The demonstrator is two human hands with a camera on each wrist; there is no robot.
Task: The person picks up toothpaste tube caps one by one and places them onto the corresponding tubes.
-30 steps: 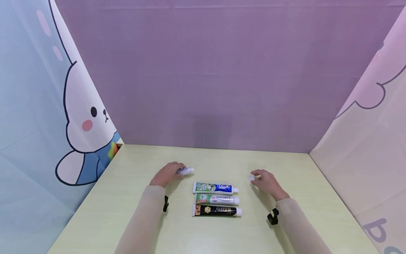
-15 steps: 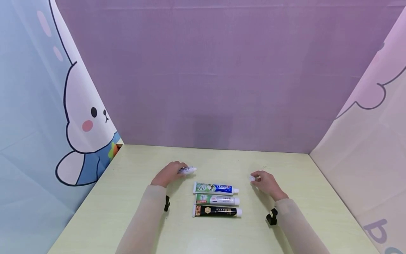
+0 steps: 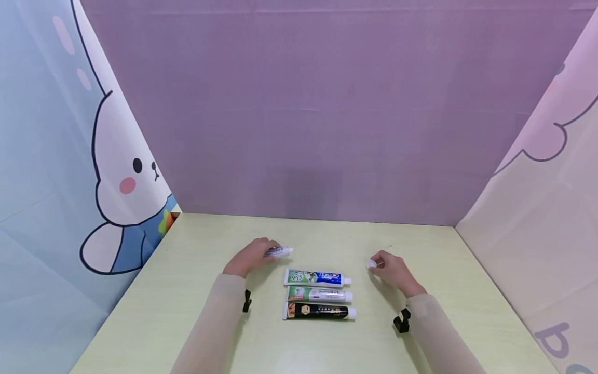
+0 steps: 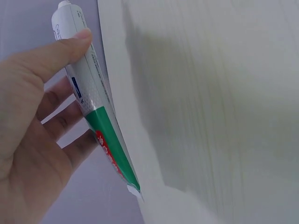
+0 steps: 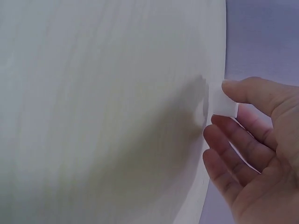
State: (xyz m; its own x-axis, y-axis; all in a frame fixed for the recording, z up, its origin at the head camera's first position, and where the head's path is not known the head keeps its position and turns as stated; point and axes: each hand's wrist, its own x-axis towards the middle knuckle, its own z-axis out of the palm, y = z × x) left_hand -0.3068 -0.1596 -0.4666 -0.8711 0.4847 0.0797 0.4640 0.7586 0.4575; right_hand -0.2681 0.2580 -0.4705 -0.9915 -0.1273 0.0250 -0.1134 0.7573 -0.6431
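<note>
My left hand (image 3: pixel 254 255) grips a white and green toothpaste tube (image 4: pixel 84 70) between thumb and fingers, above the table. Its bare nozzle (image 4: pixel 64 4) shows with no cap on it, pointing right in the head view. Off to the right, my right hand (image 3: pixel 394 269) pinches a small white cap (image 5: pixel 223 105) between thumb and fingers. Between the hands and nearer to me lie a blue and green toothpaste tube (image 3: pixel 315 278), a silver and green one (image 3: pixel 322 294) and a black one (image 3: pixel 322 311). These are stacked in parallel rows, capped ends to the right.
The pale wooden table (image 3: pixel 317 348) ends at a purple cloth backdrop (image 3: pixel 308 114) behind. A blue curtain with a cartoon rabbit (image 3: pixel 131 182) hangs on the left, a pale pink one (image 3: pixel 551 218) on the right. Each wrist wears a black strap piece (image 3: pixel 402 321).
My left hand has shifted slightly right with the toothpaste tube, bringing its nozzle a little nearer the right hand. The right hand, pinching the cap, has barely moved; the three lying tubes stay put.
</note>
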